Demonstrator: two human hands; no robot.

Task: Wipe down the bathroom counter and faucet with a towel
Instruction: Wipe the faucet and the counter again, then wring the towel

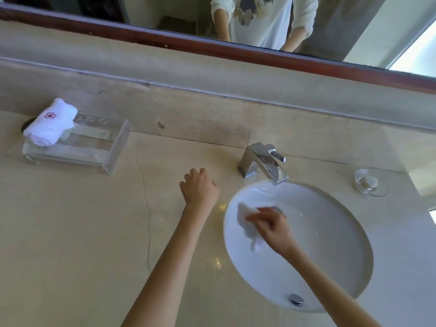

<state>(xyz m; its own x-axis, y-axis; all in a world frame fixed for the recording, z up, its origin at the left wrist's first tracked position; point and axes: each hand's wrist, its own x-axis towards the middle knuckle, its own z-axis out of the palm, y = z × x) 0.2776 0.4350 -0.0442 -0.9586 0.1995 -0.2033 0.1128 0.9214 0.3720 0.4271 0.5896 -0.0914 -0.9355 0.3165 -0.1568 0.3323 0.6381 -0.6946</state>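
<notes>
Forearms reach out from under the camera over a beige stone counter (70, 220), the two of them mine, both bare to the elbow. At right, my right hand (273, 228) pinches a small white towel (247, 223) between fingers and thumb and holds it down inside the white sink (330, 232), close to the left wall of the bowl. Motion blur smears the cloth, so I cannot tell how flat it lies against the porcelain.

My left hand (199, 187) rests on the counter just beside the rim of the sink, fingers loosely curled and holding nothing; I judge it is planted there to steady me as I lean in.

Behind the bowl stands the chrome faucet (263, 162), its spout hanging over the back rim, well within reach of the cloth but apart from it. I judge the basin is the stretch in hand, with faucet and open counter not yet reached.

Further left, a second towel (50, 122), rolled and marked with a red flower, lies on a clear tray (106, 147) against the backsplash, kept out of the wet. A glass soap dish (370, 182) sits to the right of the sink.
</notes>
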